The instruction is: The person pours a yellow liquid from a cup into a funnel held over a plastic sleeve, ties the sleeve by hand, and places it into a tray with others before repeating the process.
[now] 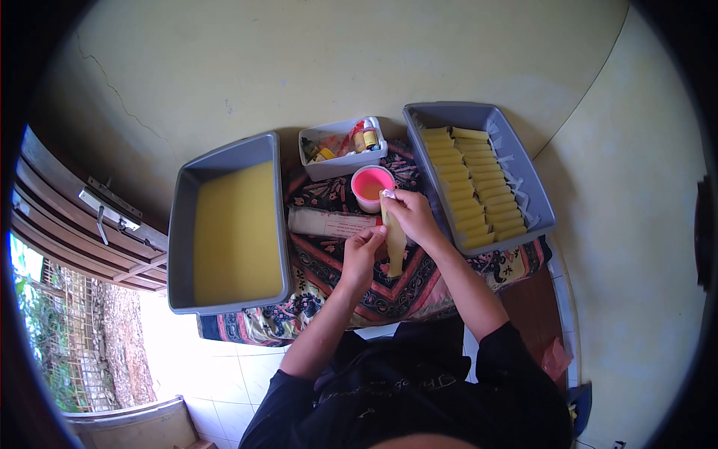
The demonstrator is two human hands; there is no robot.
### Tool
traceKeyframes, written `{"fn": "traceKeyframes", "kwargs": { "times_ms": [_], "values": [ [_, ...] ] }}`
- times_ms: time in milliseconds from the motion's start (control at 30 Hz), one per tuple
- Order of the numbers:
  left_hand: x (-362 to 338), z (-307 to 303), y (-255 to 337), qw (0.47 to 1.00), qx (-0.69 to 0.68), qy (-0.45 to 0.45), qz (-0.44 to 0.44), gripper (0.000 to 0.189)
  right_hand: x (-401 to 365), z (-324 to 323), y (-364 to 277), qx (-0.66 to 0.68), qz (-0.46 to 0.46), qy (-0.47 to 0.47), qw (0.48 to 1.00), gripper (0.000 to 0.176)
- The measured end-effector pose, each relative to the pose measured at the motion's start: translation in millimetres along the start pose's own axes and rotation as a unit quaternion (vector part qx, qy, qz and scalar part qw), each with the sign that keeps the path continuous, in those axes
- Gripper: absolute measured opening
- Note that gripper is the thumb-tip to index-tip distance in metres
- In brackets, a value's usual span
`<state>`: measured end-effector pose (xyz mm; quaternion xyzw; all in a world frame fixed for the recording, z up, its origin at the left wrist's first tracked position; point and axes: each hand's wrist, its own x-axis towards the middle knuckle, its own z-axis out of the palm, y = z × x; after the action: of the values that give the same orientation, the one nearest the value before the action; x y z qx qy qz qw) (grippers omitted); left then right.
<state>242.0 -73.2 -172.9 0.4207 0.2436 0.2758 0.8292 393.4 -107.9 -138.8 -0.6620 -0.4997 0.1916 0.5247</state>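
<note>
A narrow clear plastic bag of yellow liquid (395, 258) hangs upright between my hands above the patterned cloth. My right hand (411, 215) is closed on its gathered whitish top. Thumb and fingertips of my left hand (363, 256) are pinched together at the bag's upper left side; the exact contact is partly hidden. Just behind my hands stands a white cup with a pink inside (368, 175), some liquid in it. Beside my left hand lies a pack of clear plastic bags with red print (329, 222).
A grey tub (284, 277) of yellow liquid stands left. Another grey tub (540, 196), at right, holds rows of filled bags (479, 191). Behind the cup, a small white basket (333, 169) contains bottles. The patterned cloth (434, 288) lies beneath everything; a wall rises behind.
</note>
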Motion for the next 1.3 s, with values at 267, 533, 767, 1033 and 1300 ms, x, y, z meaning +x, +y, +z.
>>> {"fn": "traceKeyframes", "kwargs": {
  "times_ms": [267, 533, 767, 1033, 1300],
  "values": [
    [3.0, 5.1, 9.9, 1.0, -0.015, -0.014, -0.005, 0.023, 8.2, 11.0, 7.8, 0.023, -0.043, 0.051, 0.998, 0.024],
    [0.5, 2.5, 11.3, 1.0, 0.008, -0.013, 0.026, 0.023, 1.7, 8.5, 1.1, 0.123, -0.023, 0.025, 0.992, 0.019],
    [-13.9, 15.4, 35.8, 0.982, 0.094, 0.017, 0.16, 0.017, -22.3, -10.0, -36.9, 0.123, -0.066, -0.012, 0.99, 0.016],
    [-14.9, 20.2, 63.1, 0.969, 0.153, 0.002, 0.193, 0.017, -21.9, -24.3, -68.2, 0.044, -0.157, 0.013, 0.987, 0.017],
    [-8.8, 4.3, 61.0, 0.984, 0.049, -0.039, 0.165, 0.023, -20.3, -24.4, -72.2, 0.142, -0.117, -0.019, 0.983, 0.017]
  ]
}}
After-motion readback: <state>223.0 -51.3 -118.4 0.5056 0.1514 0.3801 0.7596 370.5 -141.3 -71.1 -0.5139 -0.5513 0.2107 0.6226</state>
